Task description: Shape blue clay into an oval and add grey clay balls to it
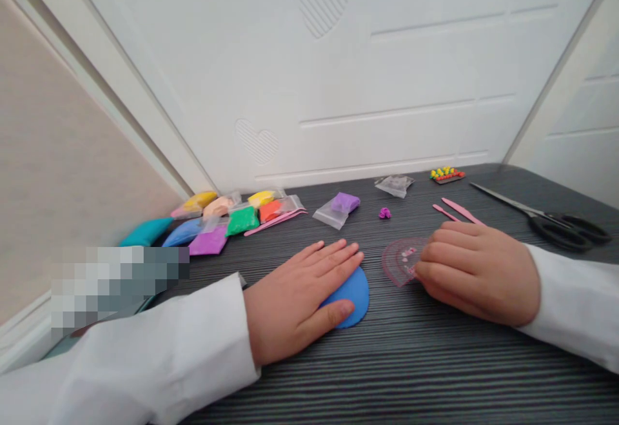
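Observation:
My left hand [300, 302] lies flat on a thin blue clay disc [355, 299], with the palm and fingers covering most of it. My right hand [476, 275] rests on the dark table with its fingers curled. Those fingers overlap the edge of a transparent pink semicircular stencil [401, 260], and the picture does not settle whether they grip it. Just beyond them lie two pink plastic clay tools [459, 210].
Several bagged clay packs [242, 218] lie at the far left of the dark wood-grain table [387, 360]. Scissors [556, 225], a purple clay scrap [385, 213], a bagged purple lump [338, 209] and a small clay-decorated tray [447, 175] lie beyond. A white door stands behind.

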`<state>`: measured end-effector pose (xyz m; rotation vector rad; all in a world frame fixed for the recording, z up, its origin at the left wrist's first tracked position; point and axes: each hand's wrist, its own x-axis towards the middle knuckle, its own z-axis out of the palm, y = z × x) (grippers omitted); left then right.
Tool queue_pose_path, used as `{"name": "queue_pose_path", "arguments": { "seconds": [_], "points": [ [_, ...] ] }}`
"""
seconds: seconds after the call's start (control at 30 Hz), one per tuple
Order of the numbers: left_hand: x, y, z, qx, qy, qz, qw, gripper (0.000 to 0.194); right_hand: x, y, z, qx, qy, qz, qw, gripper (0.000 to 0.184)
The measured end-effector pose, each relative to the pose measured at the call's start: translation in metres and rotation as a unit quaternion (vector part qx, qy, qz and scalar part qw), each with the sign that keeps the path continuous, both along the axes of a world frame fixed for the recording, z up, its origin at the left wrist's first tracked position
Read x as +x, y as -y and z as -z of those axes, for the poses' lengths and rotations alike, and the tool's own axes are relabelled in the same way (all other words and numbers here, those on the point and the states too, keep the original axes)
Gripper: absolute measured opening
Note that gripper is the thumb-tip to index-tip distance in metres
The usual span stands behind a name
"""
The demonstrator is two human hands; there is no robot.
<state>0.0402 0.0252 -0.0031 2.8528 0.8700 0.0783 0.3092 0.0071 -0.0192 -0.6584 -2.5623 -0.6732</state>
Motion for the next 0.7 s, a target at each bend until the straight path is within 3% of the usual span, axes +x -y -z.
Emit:
{"name": "queue_pose_path", "arguments": {
  "seconds": [0.13,0.23,0.3,0.47,0.6,0.7],
  "points": [
    [-0.002,-0.004,-0.001,-0.042,0.041,-0.012,0.998,0.054,0.001,-0.002,-0.002,-0.076,-0.032,-0.030,0.996,0.008],
    [-0.006,-0.009,-0.002,-0.086,0.135,-0.086,0.983,0.053,0.002,-0.003,-0.002,-0.191,-0.064,-0.033,0.979,0.008],
    [-0.008,-0.015,-0.002,-0.109,0.152,-0.128,0.974,0.051,0.002,-0.004,0.000,-0.229,-0.072,-0.016,0.971,0.014],
    [-0.010,-0.026,0.001,-0.132,0.147,-0.097,0.975,0.040,0.003,-0.003,0.007,-0.205,-0.059,0.064,0.975,0.036],
    [-0.009,-0.031,-0.001,-0.180,0.191,-0.090,0.961,0.026,0.003,-0.003,0.007,-0.213,-0.050,0.064,0.974,0.033],
    [-0.007,-0.034,-0.004,-0.247,0.232,-0.114,0.934,0.021,0.002,-0.003,0.005,-0.230,-0.056,0.066,0.969,0.028]
  ]
}}
